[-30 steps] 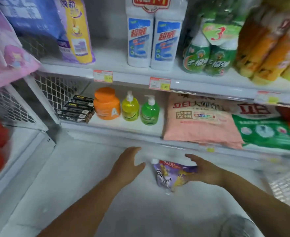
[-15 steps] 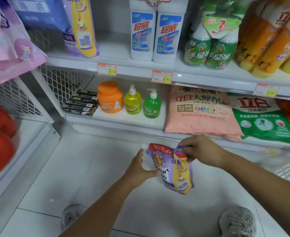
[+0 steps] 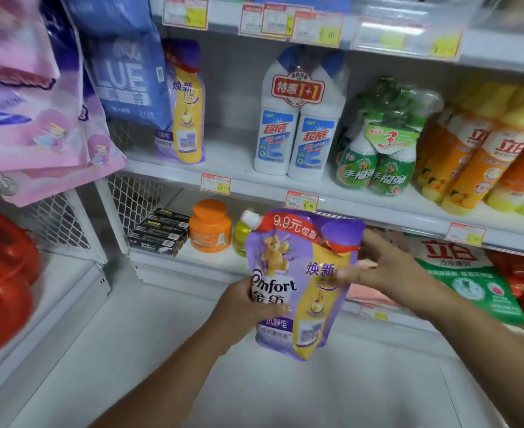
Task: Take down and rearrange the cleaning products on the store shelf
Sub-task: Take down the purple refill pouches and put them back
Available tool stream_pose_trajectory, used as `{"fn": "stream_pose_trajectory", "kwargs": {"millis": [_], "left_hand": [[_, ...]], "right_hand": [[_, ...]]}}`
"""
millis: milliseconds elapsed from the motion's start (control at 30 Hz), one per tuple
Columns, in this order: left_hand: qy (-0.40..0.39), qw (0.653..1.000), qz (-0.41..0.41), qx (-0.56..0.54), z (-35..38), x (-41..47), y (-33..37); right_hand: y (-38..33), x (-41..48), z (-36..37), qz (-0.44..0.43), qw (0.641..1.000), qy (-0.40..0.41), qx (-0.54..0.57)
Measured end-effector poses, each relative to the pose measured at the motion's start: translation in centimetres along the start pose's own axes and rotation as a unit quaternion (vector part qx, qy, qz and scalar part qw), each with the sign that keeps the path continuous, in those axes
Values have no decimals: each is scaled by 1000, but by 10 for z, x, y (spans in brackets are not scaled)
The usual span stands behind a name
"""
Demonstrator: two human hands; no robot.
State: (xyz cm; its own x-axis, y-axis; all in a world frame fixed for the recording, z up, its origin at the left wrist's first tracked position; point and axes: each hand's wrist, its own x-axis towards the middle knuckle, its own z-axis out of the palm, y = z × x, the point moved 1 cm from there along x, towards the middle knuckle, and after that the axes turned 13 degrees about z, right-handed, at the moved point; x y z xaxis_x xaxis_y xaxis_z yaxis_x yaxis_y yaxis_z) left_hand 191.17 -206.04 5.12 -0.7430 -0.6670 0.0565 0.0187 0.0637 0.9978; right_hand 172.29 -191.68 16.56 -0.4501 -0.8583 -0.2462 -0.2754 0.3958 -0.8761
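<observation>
Both hands' fingers [image 3: 345, 273] apparently pinch the softener pouch [image 3: 301, 282].

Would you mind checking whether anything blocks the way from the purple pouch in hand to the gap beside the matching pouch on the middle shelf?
Nothing visible blocks it: the pouch is held below the shelf gap, which looks bare.

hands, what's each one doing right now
left hand: closed on the purple pouch, lower left edge.
right hand: gripping the pouch's right side.
</observation>
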Motion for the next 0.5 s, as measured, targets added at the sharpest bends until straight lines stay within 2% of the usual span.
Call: {"fn": "stream_pose_trajectory", "kwargs": {"millis": [100, 133, 233, 400, 500], "left_hand": [[29, 999, 24, -14, -13, 8, 25], [28, 999, 31, -18, -16, 13, 33], [4, 998, 55, 13, -31, 34, 60], [-61, 989, 108, 78, -66, 77, 100], [-62, 985, 137, 87, -86, 102, 109]], "right_hand": [[26, -1, 26, 46, 995, -87, -14], [33, 2, 36, 47, 996, -80, -6], [28, 19, 53, 35, 999, 7, 18], [-18, 54, 66, -47, 999, -6, 26], [-35, 79, 76, -82, 992, 88, 48]]}}
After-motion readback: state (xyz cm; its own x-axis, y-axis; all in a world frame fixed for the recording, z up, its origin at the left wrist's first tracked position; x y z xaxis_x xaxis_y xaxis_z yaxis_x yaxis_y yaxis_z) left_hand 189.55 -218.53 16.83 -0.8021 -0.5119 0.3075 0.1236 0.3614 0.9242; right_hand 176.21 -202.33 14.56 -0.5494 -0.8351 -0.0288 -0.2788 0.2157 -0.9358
